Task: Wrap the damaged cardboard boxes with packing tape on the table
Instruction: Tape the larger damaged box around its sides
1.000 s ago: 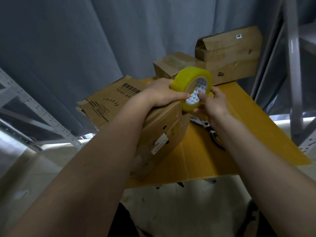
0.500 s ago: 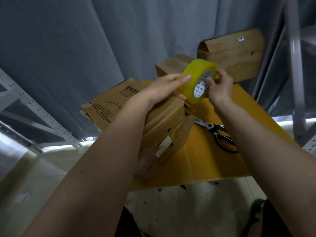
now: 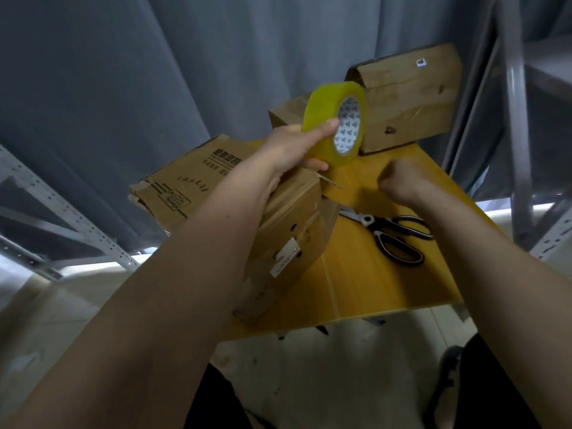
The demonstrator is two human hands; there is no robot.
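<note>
Boxes: the damaged box (image 3: 288,239) lies left of the scissors (image 3: 394,235) on the table (image 3: 371,283). Left hand (image 3: 291,150) grips the tape roll (image 3: 335,122) above it. Right hand (image 3: 399,181) is fisted; contents cannot be told. Pull tape taut, press flat.

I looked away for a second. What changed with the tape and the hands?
The right hand let go of the tape roll and dropped toward the table, fingers curled. The left hand now holds the roll alone, raised higher. Boxes and scissors stayed put.
</note>
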